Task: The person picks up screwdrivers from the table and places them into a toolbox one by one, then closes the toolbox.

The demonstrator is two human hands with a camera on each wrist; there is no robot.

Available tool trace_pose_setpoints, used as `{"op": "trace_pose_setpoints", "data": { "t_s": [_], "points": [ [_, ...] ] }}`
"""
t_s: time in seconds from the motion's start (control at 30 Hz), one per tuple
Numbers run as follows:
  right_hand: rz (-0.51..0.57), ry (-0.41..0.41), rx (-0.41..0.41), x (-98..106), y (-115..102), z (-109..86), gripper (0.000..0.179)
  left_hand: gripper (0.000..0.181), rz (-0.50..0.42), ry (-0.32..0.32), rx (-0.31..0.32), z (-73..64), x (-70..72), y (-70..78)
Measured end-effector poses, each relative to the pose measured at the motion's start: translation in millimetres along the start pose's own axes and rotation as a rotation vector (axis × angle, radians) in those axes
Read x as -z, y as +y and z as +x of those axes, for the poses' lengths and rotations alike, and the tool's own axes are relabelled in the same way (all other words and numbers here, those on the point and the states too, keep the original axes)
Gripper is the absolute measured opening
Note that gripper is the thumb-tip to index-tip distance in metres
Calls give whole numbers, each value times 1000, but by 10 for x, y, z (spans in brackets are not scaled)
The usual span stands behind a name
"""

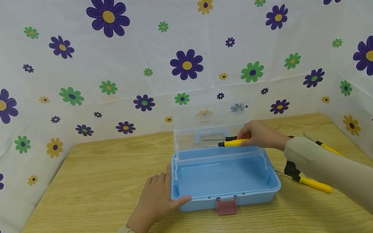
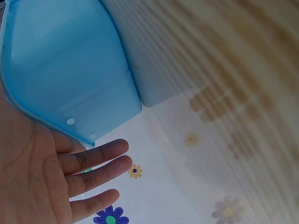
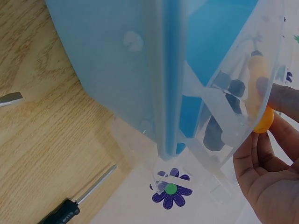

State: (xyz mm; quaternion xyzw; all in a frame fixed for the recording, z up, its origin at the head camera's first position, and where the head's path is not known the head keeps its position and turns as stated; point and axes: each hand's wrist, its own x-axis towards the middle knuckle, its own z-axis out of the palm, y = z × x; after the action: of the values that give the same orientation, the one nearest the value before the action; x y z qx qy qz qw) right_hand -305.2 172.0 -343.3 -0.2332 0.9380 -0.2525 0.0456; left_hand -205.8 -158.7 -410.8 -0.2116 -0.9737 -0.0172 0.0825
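Observation:
My right hand (image 1: pixel 262 133) grips the yellow handle of a screwdriver (image 1: pixel 236 142) over the back right of a light blue toolbox (image 1: pixel 251 199). The screwdriver's thin shaft points left. Just behind it shows a dark handle (image 1: pixel 231 139) with its own shaft; whether my fingers hold that too, I cannot tell. The toolbox's clear lid (image 1: pixel 184 142) stands raised at the back, and in the right wrist view the yellow handle (image 3: pixel 257 88) is partly seen through it. With fingers extended, my left hand (image 1: pixel 155 200) rests against the box's left side, thumb by the front rim.
Right of the box lie a yellow-handled screwdriver (image 1: pixel 316 185) and, farther back, another screwdriver (image 1: pixel 328 148), both partly near or under my right sleeve. A pink latch (image 1: pixel 226 206) hangs at the box's front. Flowered cloth (image 1: pixel 181 25) surrounds the wooden table (image 1: pixel 107 167) behind and at the sides.

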Motion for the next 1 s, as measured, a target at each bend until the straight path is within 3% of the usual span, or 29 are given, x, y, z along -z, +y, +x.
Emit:
{"op": "trace_pose_setpoints", "data": {
  "t_s": [0.53,1.0],
  "points": [
    [-39,-47,1,3,-16,61,15,105,0,-20,10,6,16,10],
    [-99,-19,3,-47,-37,29,14,105,-16,-17,21,9,11,10]
  ]
}}
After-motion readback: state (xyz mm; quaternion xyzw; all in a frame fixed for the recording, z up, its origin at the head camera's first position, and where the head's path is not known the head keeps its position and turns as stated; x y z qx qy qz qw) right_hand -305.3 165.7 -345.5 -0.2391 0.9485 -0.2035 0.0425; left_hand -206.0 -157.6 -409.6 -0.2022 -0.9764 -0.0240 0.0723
